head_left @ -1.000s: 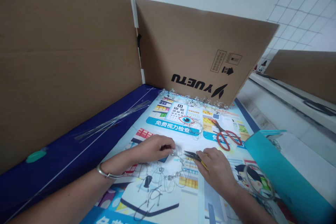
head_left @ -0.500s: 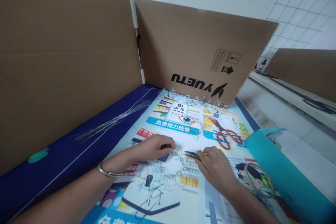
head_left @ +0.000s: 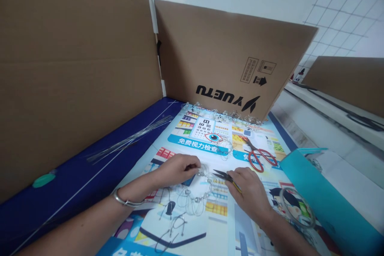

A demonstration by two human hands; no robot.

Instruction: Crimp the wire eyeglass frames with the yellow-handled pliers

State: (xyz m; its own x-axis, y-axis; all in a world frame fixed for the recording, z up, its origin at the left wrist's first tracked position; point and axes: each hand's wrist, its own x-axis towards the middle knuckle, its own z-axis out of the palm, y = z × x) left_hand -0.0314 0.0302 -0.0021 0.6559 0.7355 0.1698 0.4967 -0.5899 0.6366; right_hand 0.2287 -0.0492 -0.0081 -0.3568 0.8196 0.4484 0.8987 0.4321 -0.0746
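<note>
My left hand [head_left: 180,169] is closed in a pinch on one end of a beaded wire strand [head_left: 197,199]. Clear round beads and thin wire loops from the strand curve down over the printed sheet below that hand. In my right hand [head_left: 251,194] is a pair of pliers [head_left: 222,174] with dark pointed jaws and a yellow handle. The jaws point left toward the pinched end and stand a little apart from it. Dark wire pieces [head_left: 177,224] lie on the sheet below the strand.
Red-handled scissors [head_left: 261,159] lie beyond my right hand. A turquoise box [head_left: 327,196] stands at the right, beside a wire coil [head_left: 297,208]. Straight wires [head_left: 132,138] lie at the left. Cardboard panels [head_left: 234,52] wall the back and left, with beaded wirework [head_left: 222,116] along the back.
The pliers have moved slightly right, away from the pinched end, and their jaws have turned a little. The hanging strand has shifted; my left hand has hardly moved.
</note>
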